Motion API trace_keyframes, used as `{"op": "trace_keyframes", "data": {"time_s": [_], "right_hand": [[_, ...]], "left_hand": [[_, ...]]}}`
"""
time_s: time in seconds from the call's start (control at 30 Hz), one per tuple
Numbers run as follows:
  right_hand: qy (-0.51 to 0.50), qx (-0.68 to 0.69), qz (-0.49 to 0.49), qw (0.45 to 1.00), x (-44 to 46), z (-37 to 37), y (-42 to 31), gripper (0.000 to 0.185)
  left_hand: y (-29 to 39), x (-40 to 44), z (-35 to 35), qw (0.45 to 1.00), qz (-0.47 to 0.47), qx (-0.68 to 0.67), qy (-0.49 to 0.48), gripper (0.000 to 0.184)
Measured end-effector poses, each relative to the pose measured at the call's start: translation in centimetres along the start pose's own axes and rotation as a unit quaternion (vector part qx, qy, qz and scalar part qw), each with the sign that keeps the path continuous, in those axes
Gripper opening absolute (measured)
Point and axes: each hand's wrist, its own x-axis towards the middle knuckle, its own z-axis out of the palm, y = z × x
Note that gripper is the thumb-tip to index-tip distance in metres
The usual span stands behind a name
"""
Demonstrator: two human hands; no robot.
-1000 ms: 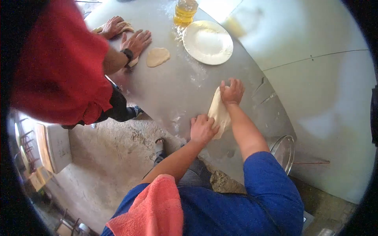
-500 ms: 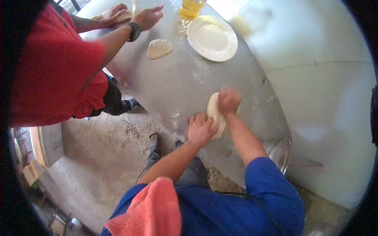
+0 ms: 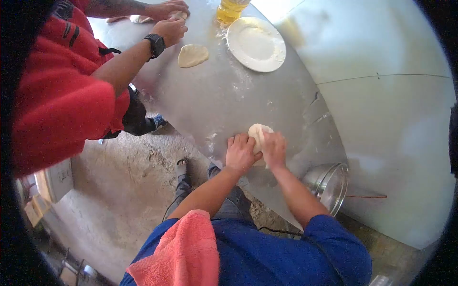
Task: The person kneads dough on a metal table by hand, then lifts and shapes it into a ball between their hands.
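- The dough [image 3: 257, 134] is lying on the bench [image 3: 219, 102], between the wearer's hands and near the bench's near edge; its far end is showing just past the fingers.
- The left hand [image 3: 240, 153] is pressing on the dough's left side, its fingers bent and sitting close together.
- The right hand [image 3: 275, 147] is gripping the right side, fingers curling down onto the dough (the fingertips are hiding, so what they are pinching I cannot tell).
- Bare bench is stretching from the dough toward the plate [image 3: 256, 44], with flour dusting it in patches; the right edge is curving down past the hands.
- The metal bowl [image 3: 328, 185] is standing beside the right forearm, crowding that side.
- A flat dough piece [image 3: 193, 56] is lying left of the plate, near a co-worker's hands [image 3: 171, 29].
- The frame is cutting off the top of the oil container [image 3: 231, 10].
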Motion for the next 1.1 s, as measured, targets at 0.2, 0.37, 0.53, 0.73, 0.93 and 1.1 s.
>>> {"op": "trace_keyframes", "data": {"time_s": [0.2, 0.37, 0.53, 0.73, 0.93, 1.1], "right_hand": [[0.293, -0.205, -0.098, 0.929, 16.5, 3.7, 3.2, 0.042], [0.068, 0.020, 0.206, 0.976, 16.1, 2.6, 4.6, 0.053], [-0.160, 0.394, 0.274, 0.863, 5.1, -2.7, 4.3, 0.053], [0.126, -0.115, 0.073, 0.983, 9.9, 4.0, 1.6, 0.035], [-0.079, -0.065, -0.084, 0.991, 13.4, 3.1, 5.9, 0.035], [-0.021, -0.158, 0.105, 0.982, 16.6, 6.5, 13.4, 0.046]], "left_hand": [[0.0, 0.1, 0.0, 1.000, 0.004, 0.019, -0.011, 0.038], [-0.2, 0.1, 0.3, 1.000, 0.006, 0.014, 0.003, 0.036], [0.1, 0.2, -0.3, 1.000, -0.005, 0.009, 0.000, 0.037], [-0.8, 0.3, 0.5, 0.999, 0.015, -0.013, 0.034, 0.039], [1.1, 0.6, -0.4, 0.984, -0.125, -0.096, -0.079, 0.030], [-0.8, 2.2, 8.2, 0.997, -0.063, 0.014, 0.029, 0.046]]}}
